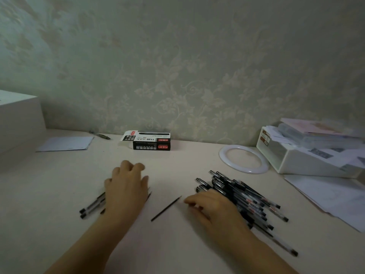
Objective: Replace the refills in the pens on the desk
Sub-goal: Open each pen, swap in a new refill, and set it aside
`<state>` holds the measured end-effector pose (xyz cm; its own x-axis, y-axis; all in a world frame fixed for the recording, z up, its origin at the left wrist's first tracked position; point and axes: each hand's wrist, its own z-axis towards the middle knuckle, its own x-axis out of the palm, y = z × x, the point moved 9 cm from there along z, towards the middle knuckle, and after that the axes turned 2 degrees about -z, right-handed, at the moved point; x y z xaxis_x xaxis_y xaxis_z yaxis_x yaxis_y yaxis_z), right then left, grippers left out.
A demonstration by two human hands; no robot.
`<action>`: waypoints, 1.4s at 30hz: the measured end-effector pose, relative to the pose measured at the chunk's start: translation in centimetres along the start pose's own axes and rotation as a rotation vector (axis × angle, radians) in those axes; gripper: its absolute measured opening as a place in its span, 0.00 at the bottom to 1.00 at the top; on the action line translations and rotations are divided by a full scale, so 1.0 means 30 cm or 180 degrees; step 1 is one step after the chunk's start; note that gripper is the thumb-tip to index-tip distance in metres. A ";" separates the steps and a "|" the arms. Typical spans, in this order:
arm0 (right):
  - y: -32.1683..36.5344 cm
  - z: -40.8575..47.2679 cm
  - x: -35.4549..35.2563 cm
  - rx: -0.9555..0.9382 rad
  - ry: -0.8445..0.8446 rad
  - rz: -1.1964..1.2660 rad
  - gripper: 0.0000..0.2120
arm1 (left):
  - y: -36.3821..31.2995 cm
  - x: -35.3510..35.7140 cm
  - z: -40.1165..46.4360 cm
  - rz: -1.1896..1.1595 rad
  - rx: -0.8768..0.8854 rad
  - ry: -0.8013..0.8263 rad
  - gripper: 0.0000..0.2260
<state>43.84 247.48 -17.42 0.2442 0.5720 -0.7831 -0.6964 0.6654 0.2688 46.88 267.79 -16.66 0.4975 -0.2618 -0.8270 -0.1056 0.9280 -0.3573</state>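
A heap of several black gel pens [243,194] lies on the pale desk [177,244] at the right. A thin black refill [166,208] lies alone between my hands. My right hand [215,210] hovers palm down at the heap's left edge, fingers loosely curled, holding nothing I can see. My left hand [126,186] lies palm down over a small group of pens [92,205] at the left, hiding part of them; a dark tip [149,195] pokes out beside it. A black refill box [147,140] stands open near the wall.
A white ring [244,159] and a white tray of papers [308,153] sit at the back right, loose sheets [331,196] in front of it. A folded paper [66,143] and a lone pen [99,134] lie at the back left beside a white box [19,119].
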 end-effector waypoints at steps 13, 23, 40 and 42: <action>-0.162 -0.032 -0.029 0.1330 0.0379 -0.1103 0.09 | -0.292 0.125 -0.174 -0.1131 0.1739 0.0894 0.04; -0.171 -0.026 -0.010 0.1753 -0.0216 0.1319 0.09 | -0.225 0.075 -0.114 -0.1235 0.1261 0.0321 0.11; -0.203 -0.035 0.071 0.2048 -0.0062 0.2809 0.06 | -0.302 0.126 -0.189 -0.1565 0.1539 0.1236 0.02; -0.193 -0.031 0.073 0.1948 -0.0024 0.2871 0.06 | -0.306 0.125 -0.184 -0.1326 0.1609 0.1188 0.06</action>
<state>47.78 244.43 -21.21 -0.1826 0.9709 -0.1548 -0.1681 0.1243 0.9779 44.95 256.81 -18.87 0.0755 -0.6068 -0.7912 0.4804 0.7175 -0.5044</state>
